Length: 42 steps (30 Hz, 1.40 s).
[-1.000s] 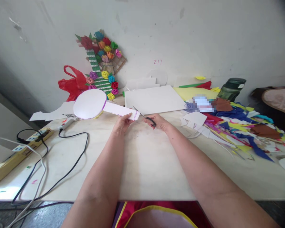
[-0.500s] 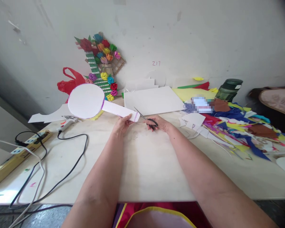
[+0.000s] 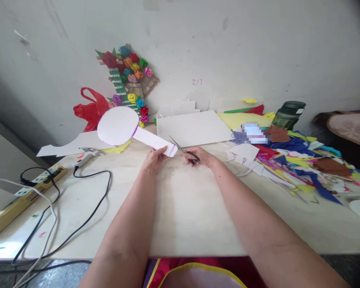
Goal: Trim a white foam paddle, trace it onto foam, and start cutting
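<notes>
My left hand (image 3: 155, 159) pinches the strip end of a white paddle-shaped cardboard cutout (image 3: 118, 126), thumb on top. A round disc forms its far left end, and purple pen lines run along its edges and across the strip's tip. Black-handled scissors (image 3: 192, 156) sit in my right hand (image 3: 201, 155), fingers wrapped in the handles. The blades point up and left, slightly parted, close to the strip's end. Whether they touch the cardboard I cannot tell.
Behind lie a white board (image 3: 195, 128) and a paper-flower craft (image 3: 129, 80). Colourful scraps (image 3: 312, 160) and a green bottle (image 3: 289, 115) are on the right. A power strip (image 3: 39, 182) with cables, a glue gun (image 3: 85, 157) and a red bag (image 3: 91, 110) stand left.
The cutout's round end has swung to the right and its strip now slopes more steeply. My right hand and the scissors stay in nearly the same spot.
</notes>
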Each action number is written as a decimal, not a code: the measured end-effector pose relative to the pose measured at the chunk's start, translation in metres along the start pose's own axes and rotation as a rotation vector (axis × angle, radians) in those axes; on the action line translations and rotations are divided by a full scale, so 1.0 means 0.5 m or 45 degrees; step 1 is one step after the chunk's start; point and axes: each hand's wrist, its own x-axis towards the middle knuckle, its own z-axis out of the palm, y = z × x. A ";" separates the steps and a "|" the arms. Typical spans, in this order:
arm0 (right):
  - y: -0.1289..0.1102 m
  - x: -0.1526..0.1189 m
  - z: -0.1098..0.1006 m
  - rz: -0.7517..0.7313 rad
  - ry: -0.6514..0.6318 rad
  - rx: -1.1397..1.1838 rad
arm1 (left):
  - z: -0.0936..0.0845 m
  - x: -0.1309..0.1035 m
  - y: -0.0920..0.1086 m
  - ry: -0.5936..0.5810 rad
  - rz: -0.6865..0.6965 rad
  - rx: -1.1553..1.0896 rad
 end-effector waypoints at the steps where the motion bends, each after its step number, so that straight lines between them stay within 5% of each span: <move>1: 0.000 0.001 0.000 0.001 0.012 -0.003 | 0.000 0.001 0.000 0.000 0.001 -0.006; 10: 0.007 0.012 0.008 -0.009 0.127 -0.151 | 0.002 -0.003 0.003 0.031 -0.028 -0.039; 21: -0.042 -0.015 0.013 -0.161 0.420 -1.149 | -0.002 -0.002 0.003 0.051 -0.042 -0.070; 42: -0.028 -0.004 0.016 -0.269 0.482 -1.065 | -0.013 0.005 0.003 0.037 -0.017 -0.058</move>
